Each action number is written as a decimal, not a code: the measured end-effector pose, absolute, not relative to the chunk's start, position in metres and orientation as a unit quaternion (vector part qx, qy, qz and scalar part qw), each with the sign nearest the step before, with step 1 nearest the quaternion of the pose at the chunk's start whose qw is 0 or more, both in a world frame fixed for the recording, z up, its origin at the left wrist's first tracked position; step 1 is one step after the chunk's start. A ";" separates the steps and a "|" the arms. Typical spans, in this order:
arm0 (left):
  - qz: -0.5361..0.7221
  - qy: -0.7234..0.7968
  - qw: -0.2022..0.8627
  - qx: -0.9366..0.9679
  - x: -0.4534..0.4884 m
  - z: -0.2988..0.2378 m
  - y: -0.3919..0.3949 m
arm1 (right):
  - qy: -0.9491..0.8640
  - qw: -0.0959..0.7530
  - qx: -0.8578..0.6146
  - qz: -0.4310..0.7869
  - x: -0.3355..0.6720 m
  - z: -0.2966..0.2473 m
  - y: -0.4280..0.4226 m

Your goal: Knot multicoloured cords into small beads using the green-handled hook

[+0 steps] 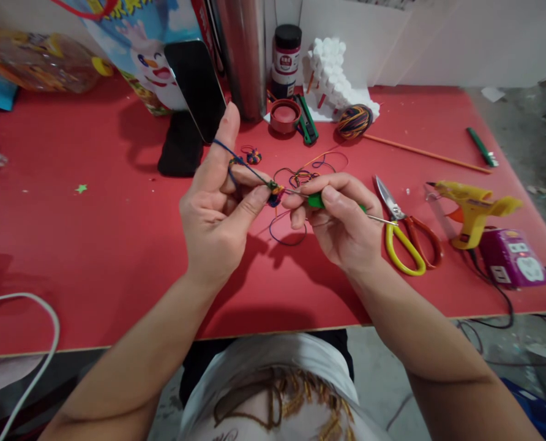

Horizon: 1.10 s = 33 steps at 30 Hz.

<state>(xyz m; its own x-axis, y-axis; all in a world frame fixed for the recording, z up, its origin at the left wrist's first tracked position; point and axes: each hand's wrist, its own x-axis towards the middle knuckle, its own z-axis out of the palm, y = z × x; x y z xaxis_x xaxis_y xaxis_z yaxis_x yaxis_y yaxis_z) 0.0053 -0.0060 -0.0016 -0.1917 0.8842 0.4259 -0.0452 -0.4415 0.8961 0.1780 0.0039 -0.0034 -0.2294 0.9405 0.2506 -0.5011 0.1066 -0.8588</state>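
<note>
My left hand [222, 208] pinches a small multicoloured crochet piece [276, 195] between thumb and fingers. Dark yarn [236, 157] runs from that piece over my raised left index finger. In my right hand [341, 214] is a crochet hook [316, 200] with a green grip, its metal tip reaching the crochet piece. Loose yarn strands [303, 176] curl on the table behind and below the hands. Another small crocheted piece [253, 156] lies just beyond my left fingers. Farther back sits a multicoloured yarn ball [354, 121].
Right of my hand lie scissors [406, 236], a yellow glue gun [477, 208] and a purple power box [514, 257]. A phone [197, 86], a steel flask [243, 55], a dark-lidded jar [286, 61] and a green cutter [306, 119] stand or lie behind on the red table [117, 245].
</note>
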 end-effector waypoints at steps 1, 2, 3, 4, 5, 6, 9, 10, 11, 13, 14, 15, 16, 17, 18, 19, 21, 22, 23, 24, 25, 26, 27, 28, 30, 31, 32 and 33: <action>0.663 0.394 0.346 0.535 0.005 -0.002 -0.005 | -0.471 0.577 -0.228 0.627 0.178 -0.003 0.004; 0.662 0.395 0.338 0.539 0.005 -0.002 -0.005 | -0.471 0.577 -0.226 0.628 0.178 -0.003 0.004; 0.662 0.396 0.331 0.544 0.004 -0.002 -0.004 | -0.471 0.577 -0.227 0.628 0.178 -0.003 0.004; 0.662 0.395 0.326 0.547 0.004 -0.002 -0.004 | -0.470 0.576 -0.231 0.628 0.178 -0.004 0.004; 0.664 0.389 0.324 0.551 0.004 -0.002 -0.003 | -0.471 0.574 -0.234 0.627 0.178 -0.004 0.004; 0.665 0.385 0.327 0.550 0.004 -0.002 -0.003 | -0.471 0.574 -0.237 0.627 0.178 -0.004 0.005; 0.676 0.360 0.345 0.543 0.005 -0.002 -0.003 | -0.472 0.576 -0.232 0.626 0.178 -0.005 0.005; 0.679 0.351 0.355 0.539 0.005 -0.002 -0.003 | -0.472 0.576 -0.232 0.626 0.178 -0.006 0.005; 0.682 0.339 0.365 0.536 0.005 -0.003 -0.003 | -0.472 0.575 -0.234 0.626 0.178 -0.006 0.005; 0.677 0.336 0.405 0.514 0.004 -0.003 -0.003 | -0.473 0.572 -0.238 0.626 0.179 -0.006 0.005; 0.671 0.339 0.424 0.505 0.003 -0.003 -0.003 | -0.474 0.572 -0.239 0.626 0.179 -0.006 0.005; 0.667 0.343 0.436 0.497 0.002 -0.003 -0.004 | -0.474 0.573 -0.237 0.625 0.179 -0.006 0.005; 0.664 0.346 0.444 0.493 0.001 -0.003 -0.004 | -0.475 0.574 -0.232 0.625 0.179 -0.006 0.005; 0.664 0.348 0.445 0.490 0.001 -0.003 -0.004 | -0.477 0.575 -0.227 0.624 0.179 -0.006 0.005; 0.665 0.350 0.445 0.487 0.000 -0.003 -0.004 | -0.478 0.577 -0.223 0.624 0.179 -0.006 0.005; 0.669 0.351 0.442 0.484 0.000 -0.003 -0.004 | -0.477 0.577 -0.223 0.624 0.179 -0.006 0.005; 0.669 0.353 0.442 0.483 0.000 -0.004 -0.004 | -0.478 0.576 -0.226 0.623 0.179 -0.005 0.005; 0.666 0.353 0.442 0.486 0.000 -0.004 -0.005 | -0.478 0.575 -0.230 0.623 0.179 -0.005 0.005; 0.664 0.352 0.443 0.489 0.000 -0.004 -0.004 | -0.478 0.574 -0.234 0.623 0.179 -0.005 0.006; 0.660 0.351 0.446 0.492 0.000 -0.004 -0.004 | -0.478 0.572 -0.236 0.623 0.179 -0.005 0.006; 0.658 0.350 0.448 0.494 0.000 -0.003 -0.004 | -0.478 0.571 -0.237 0.624 0.180 -0.005 0.006; 0.655 0.350 0.451 0.495 0.000 -0.003 -0.004 | -0.478 0.570 -0.237 0.625 0.180 -0.005 0.006; 0.654 0.350 0.454 0.494 0.000 -0.002 -0.004 | -0.477 0.570 -0.235 0.626 0.180 -0.005 0.006; 0.653 0.349 0.457 0.492 0.000 -0.001 -0.005 | -0.477 0.571 -0.231 0.627 0.180 -0.005 0.006; 0.654 0.348 0.462 0.488 0.000 0.001 -0.005 | -0.477 0.573 -0.218 0.629 0.180 -0.004 0.006; 0.656 0.346 0.464 0.484 0.001 0.003 -0.006 | -0.476 0.575 -0.211 0.631 0.180 -0.004 0.006; 0.657 0.344 0.469 0.481 0.001 0.004 -0.007 | -0.475 0.576 -0.206 0.632 0.179 -0.004 0.006; 0.658 0.340 0.474 0.476 0.002 0.005 -0.007 | -0.474 0.577 -0.202 0.633 0.179 -0.004 0.006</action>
<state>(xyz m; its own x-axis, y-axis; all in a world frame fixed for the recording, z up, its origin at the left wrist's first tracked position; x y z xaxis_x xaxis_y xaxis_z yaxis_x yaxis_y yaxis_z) 0.0019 -0.0072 0.0048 -0.0975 0.9476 0.3041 -0.2997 -0.3193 0.8990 0.1792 0.0060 -0.0041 -0.2525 0.9225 0.2919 -0.5397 0.1161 -0.8338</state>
